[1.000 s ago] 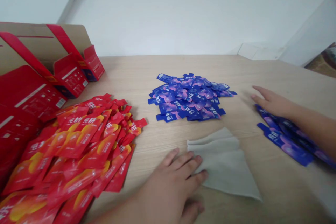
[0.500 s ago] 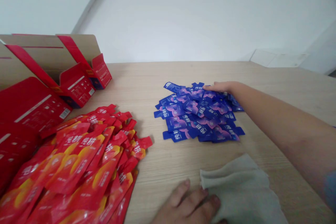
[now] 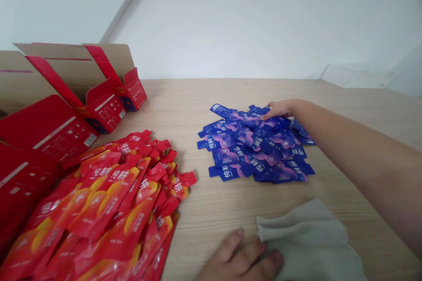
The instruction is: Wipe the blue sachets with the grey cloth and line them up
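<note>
A pile of blue and purple flat sachets [image 3: 253,145] with short spouted ends lies mid-table. My right hand [image 3: 280,109] reaches over its back edge, thumb and a finger apart, touching the top sachets; its other fingers are hidden, and no sachet is lifted clear. At the bottom edge my left hand [image 3: 242,257] rests on the table, fingers loosely spread and nothing visible in them. Its fingertips come close to a folded grey-green cloth [image 3: 310,237], perhaps touching it. To the left lies a large heap of red and orange sachets [image 3: 108,206].
Open red cartons [image 3: 107,103] with brown insides stand in a row along the left, beside the red heap. A white wall [image 3: 247,22] rises behind the wooden table [image 3: 178,96]. A pale flat panel [image 3: 356,75] is at the back right.
My right thumb has moved down onto the blue sachets, away from the finger above it. My left hand stays by the cloth. The whole view has shifted slightly.
</note>
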Available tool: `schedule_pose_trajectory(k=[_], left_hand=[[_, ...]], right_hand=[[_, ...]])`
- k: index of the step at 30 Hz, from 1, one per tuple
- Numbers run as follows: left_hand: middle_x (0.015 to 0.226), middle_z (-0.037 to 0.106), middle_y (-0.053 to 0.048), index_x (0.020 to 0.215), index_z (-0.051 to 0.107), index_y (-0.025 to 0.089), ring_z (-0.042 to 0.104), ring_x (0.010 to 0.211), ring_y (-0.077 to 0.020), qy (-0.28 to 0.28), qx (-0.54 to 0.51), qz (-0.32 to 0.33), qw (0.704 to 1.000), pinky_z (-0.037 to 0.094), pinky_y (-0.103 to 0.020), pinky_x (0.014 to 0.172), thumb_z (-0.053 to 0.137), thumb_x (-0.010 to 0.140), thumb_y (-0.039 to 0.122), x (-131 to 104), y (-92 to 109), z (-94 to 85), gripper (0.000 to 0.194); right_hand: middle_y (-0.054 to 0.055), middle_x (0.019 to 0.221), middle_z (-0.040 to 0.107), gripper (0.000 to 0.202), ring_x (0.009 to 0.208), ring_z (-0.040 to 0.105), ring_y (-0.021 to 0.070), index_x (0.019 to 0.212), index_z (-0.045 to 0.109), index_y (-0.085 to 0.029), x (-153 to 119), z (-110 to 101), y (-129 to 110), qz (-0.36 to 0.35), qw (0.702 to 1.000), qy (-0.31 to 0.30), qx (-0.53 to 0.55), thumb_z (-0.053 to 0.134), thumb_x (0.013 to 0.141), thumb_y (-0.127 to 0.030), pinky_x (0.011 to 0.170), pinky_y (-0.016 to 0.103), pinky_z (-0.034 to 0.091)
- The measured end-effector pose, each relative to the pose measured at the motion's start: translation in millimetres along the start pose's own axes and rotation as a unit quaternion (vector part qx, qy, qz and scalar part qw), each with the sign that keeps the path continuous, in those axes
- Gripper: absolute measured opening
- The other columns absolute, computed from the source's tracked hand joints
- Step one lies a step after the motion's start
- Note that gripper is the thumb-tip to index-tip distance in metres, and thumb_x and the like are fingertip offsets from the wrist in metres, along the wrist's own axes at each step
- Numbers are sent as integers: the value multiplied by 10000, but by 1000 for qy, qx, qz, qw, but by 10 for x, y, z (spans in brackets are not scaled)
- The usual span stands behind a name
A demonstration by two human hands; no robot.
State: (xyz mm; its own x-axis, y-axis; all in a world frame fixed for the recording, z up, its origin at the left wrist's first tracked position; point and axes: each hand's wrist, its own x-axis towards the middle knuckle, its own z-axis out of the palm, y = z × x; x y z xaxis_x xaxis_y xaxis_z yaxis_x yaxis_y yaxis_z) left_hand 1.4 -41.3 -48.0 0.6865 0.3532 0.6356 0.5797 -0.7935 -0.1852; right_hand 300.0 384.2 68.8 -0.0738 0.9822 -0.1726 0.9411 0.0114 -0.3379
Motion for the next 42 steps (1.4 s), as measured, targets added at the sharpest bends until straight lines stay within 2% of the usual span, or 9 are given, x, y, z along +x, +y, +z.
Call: schedule_pose_trajectory(k=[4,7,11,16,21,26,32,39,42], left_hand=[[1505,668,173,1348,705,458,655,1311,-119,-39,-19,15,999,498,-248,1119,575,1146,421,-44,7,40,243],[1524,651,190,1312,732,432,638,1346,-139,-35,14,15,999,551,-260,1046,603,1117,477,-64,31,67,238],[1578,584,232,1371,724,440,529,1469,-142,1,75,-1,997,611,-283,936,561,1095,590,-83,79,110,353],[1590,572,232,1365,707,461,519,1491,-147,9,77,-8,997,595,-286,970,523,1114,600,-108,124,161,341],[1553,618,209,1407,697,419,530,1472,-123,16,73,-24,997,595,-273,967,458,1148,557,-81,116,122,379],[1561,607,222,1403,679,450,516,1476,-129,14,64,-32,997,557,-302,1052,504,1151,491,-80,153,113,309],[1548,644,129,1412,662,487,590,1421,-176,4,-4,-13,1000,489,-386,1144,512,1154,505,-99,184,122,299],[1551,644,93,1402,677,430,619,1376,-174,-67,-33,6,997,502,-389,1135,480,1166,458,47,69,-183,309],[1697,493,-16,1648,434,358,471,1556,-255,-53,-84,-45,994,426,-456,1237,505,1128,576,118,62,-381,568]], right_hand=[[255,1653,493,1093,1465,536,468,1628,486,-153,29,30,-232,-43,998,-4,-35,911,741,-630,1199,611,470],[193,1761,337,848,1596,354,417,1636,467,-187,139,193,-604,-106,993,29,-51,748,950,-600,1308,602,295],[138,1659,489,547,1474,512,358,1526,580,-240,317,562,-1182,-155,985,28,-71,663,1054,-504,1224,637,398],[141,1506,601,481,1323,624,332,1438,628,-194,390,1015,-1572,-129,983,55,-118,708,1037,-448,1100,592,533],[129,1389,666,426,1187,692,285,1381,653,-175,389,1035,-1599,-136,979,59,-141,708,1044,-430,1001,512,603],[119,1364,677,406,1160,701,274,1365,659,-177,370,808,-1571,-140,975,75,-154,709,1045,-421,977,499,614],[115,1372,670,407,1171,694,275,1373,655,-180,154,484,-1354,-146,965,132,-174,711,1043,-413,991,507,606],[250,1169,731,347,1062,691,374,1316,581,-102,-511,213,-1178,-141,959,216,-121,510,1092,-359,905,473,536],[197,1150,735,337,997,685,340,1295,550,-153,-1134,276,-1108,-165,954,237,-74,447,1100,-408,832,414,523]])
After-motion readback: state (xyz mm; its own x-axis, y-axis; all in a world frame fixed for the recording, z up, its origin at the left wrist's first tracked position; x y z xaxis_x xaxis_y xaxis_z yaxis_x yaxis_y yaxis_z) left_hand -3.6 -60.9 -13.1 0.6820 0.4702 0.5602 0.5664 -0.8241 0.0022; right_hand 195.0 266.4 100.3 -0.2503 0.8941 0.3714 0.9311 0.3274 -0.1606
